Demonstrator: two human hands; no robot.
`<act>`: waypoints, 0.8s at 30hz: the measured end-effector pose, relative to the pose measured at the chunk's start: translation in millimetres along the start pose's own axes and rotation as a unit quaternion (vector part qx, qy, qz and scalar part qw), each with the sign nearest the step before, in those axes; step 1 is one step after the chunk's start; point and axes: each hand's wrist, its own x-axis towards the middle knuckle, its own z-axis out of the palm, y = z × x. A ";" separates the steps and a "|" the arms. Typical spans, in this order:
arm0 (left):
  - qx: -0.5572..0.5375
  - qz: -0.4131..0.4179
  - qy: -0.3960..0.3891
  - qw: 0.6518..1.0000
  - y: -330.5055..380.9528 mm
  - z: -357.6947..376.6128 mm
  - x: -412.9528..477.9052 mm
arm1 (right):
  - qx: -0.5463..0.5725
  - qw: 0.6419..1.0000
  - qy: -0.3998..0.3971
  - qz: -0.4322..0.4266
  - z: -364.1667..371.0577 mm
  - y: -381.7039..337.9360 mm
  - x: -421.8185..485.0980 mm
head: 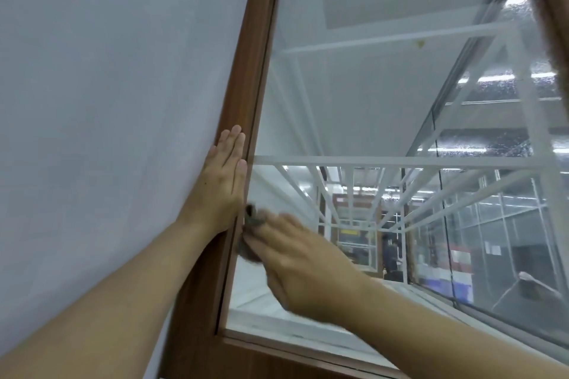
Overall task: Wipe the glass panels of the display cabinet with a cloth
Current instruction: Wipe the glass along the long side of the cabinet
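Head view: left grip (226, 181) flat, fingers straight, nothing held, resting on cabinet's brown wood frame (249, 64) by grey wall (107, 71). Right grip (295, 261) on grey cloth (253, 218), pressed to glass panel (354, 101) at its left edge, just beside left grip. Blurred; can't tell if fingers curl round cloth. White shelf bar (400, 160) behind glass.
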 end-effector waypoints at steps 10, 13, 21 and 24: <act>0.033 0.010 0.001 0.999 -2.2 3.2 -2.5 | -0.030 0.983 0.089 0.160 -15.1 50.6 29.0; 0.042 0.009 0.003 0.999 -2.0 3.1 -1.4 | -0.007 0.999 -0.022 -0.034 -9.8 2.1 -41.1; 0.074 -0.047 0.005 0.996 14.3 6.4 -9.2 | -0.066 0.976 0.076 0.196 -28.2 78.1 9.6; 0.039 -0.049 0.004 0.998 11.4 2.8 -12.7 | -0.039 0.993 0.031 0.107 -7.9 32.4 2.1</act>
